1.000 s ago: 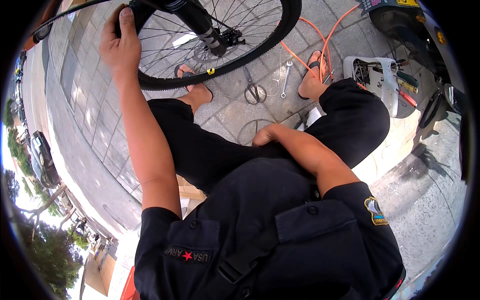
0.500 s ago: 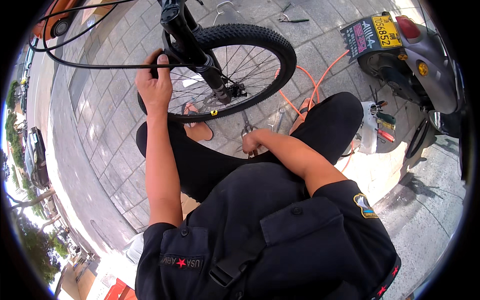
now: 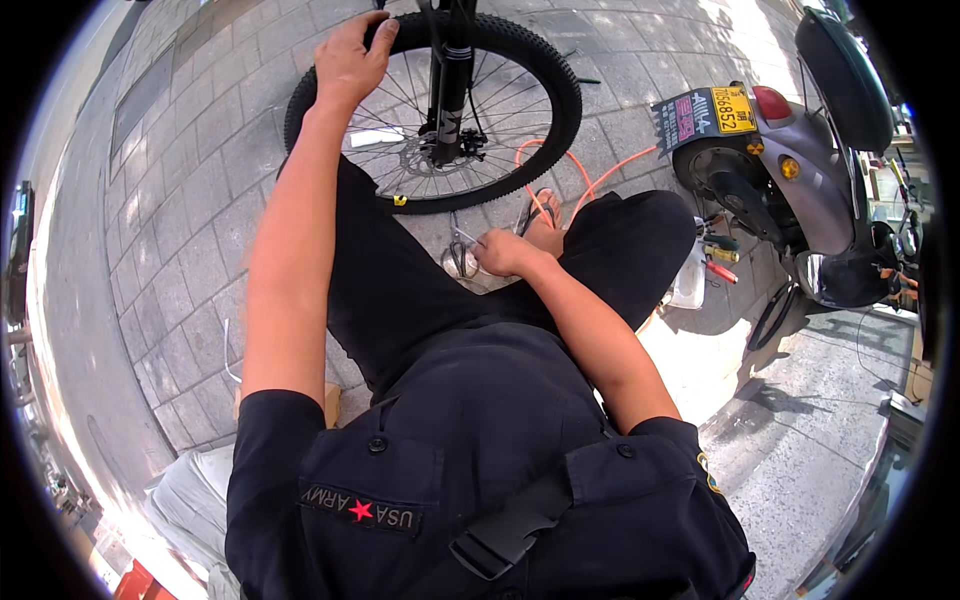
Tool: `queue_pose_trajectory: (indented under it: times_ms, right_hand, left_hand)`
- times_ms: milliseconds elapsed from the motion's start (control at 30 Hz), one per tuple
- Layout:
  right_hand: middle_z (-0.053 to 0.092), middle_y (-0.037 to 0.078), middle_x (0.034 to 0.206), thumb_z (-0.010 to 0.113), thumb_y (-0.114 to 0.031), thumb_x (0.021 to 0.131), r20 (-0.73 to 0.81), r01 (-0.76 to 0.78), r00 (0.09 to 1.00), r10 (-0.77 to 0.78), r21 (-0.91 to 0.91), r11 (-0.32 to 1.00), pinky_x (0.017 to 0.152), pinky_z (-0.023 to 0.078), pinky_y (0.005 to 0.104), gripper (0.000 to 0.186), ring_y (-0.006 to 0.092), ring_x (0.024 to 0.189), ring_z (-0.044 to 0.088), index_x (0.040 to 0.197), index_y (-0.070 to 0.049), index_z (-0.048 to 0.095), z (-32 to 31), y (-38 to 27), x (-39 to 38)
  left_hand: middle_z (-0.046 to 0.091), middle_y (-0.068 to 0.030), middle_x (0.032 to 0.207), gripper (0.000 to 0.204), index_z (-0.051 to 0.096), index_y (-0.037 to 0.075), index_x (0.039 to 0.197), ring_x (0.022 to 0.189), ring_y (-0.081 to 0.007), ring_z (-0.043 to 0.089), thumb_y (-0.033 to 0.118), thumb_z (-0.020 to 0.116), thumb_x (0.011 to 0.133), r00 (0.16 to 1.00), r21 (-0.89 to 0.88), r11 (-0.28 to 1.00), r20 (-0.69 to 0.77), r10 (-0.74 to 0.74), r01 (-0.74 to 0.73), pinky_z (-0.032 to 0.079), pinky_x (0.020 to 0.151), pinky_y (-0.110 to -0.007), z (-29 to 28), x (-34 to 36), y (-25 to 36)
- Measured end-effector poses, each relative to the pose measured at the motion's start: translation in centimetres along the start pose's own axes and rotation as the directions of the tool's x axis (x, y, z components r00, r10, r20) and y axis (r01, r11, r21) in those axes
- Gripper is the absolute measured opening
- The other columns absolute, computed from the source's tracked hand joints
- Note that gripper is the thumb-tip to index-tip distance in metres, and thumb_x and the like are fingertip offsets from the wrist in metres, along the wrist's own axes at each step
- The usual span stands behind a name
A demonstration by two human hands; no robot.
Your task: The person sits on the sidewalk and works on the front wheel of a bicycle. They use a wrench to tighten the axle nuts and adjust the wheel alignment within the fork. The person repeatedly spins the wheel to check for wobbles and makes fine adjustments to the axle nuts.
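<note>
A black bicycle front wheel [image 3: 560, 130] with a knobbly tyre lies ahead of me, its fork [image 3: 455, 85] rising over the hub. My left hand [image 3: 352, 65] grips the tyre's far left side, thumb and fingers bent over it. Down between my knees is my right hand [image 3: 503, 253], its fingers closed on a slim silver tool [image 3: 465, 236] that is too small to identify. Beside those fingertips, dark-handled scissors [image 3: 459, 262] rest on the paving.
An orange hose [image 3: 590, 180] curls right of the wheel. A scooter [image 3: 800, 180] stands to the right, near a white container [image 3: 688, 280] with screwdrivers [image 3: 720, 262]. White paper [image 3: 376, 137] shows through the spokes. A cardboard box [image 3: 332, 405] sits by my left side.
My left hand has moved from beside the fork onto the tyre's far side. The fork and wheel have turned. My right hand has shifted beside the scissors, a silver tool at its fingers.
</note>
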State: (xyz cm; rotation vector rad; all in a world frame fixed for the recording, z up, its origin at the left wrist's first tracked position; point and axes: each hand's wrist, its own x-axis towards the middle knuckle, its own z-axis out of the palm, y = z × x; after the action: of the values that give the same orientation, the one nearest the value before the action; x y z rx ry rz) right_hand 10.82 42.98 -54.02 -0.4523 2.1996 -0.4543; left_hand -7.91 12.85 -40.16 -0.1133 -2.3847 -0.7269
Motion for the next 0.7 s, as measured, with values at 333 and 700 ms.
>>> queue_pose_trajectory:
  times_ms: [333, 700]
  right_hand:
    - [0.071, 0.026, 0.116, 0.050, -0.033, 0.102, -0.289, -0.138, 0.949, 0.124, -0.029, 0.990, 0.100, 0.050, 0.0511, 0.039, 0.0458, 0.113, 0.065, 0.116, -0.003, 0.072, -6.1, -1.0, -4.6]
    - [0.068, 0.014, 0.117, 0.063, -0.020, 0.095, -0.526, 0.327, 0.829, 0.192, 0.733, 0.597, 0.087, 0.053, 0.0320, 0.051, 0.0169, 0.095, 0.066, 0.139, 0.006, 0.058, -7.8, 3.2, -5.0]
  left_hand:
    - [0.075, -0.0150, 0.115, 0.044, 0.071, 0.014, 0.128, 0.109, -0.0329, 0.070, 0.047, 0.064, 0.100, 0.984, -0.157, 0.975, 0.105, -0.145, 0.160, 0.052, 0.097, -0.041, -1.7, -0.4, 0.2]
    - [0.071, -0.0072, 0.106, 0.037, 0.065, 0.003, 0.120, 0.097, -0.0200, 0.064, 0.005, 0.066, 0.083, 0.905, -0.433, 0.805, 0.062, -0.422, 0.405, 0.049, 0.086, -0.037, 0.0, -10.1, 7.9]
